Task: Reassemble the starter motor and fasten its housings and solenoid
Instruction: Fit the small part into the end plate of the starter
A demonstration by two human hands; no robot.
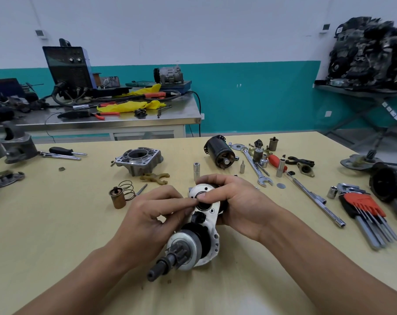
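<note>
Silver housing (204,226), black motor (219,152), red-holdered hex keys (363,206) — tan table (56,235).

One wide-angle view from your head faces forward and down, close above your left hand (152,214) and right hand (240,203) at the starter motor (188,244), table (56,223) beneath, far wall (215,30) beyond

Your bare forearms reach in from both lower corners. Your left hand (154,214) curled, index and thumb pinching starter motor (207,226) edge — your right hand (238,201) wraps it, thumb pressing on top.
</note>
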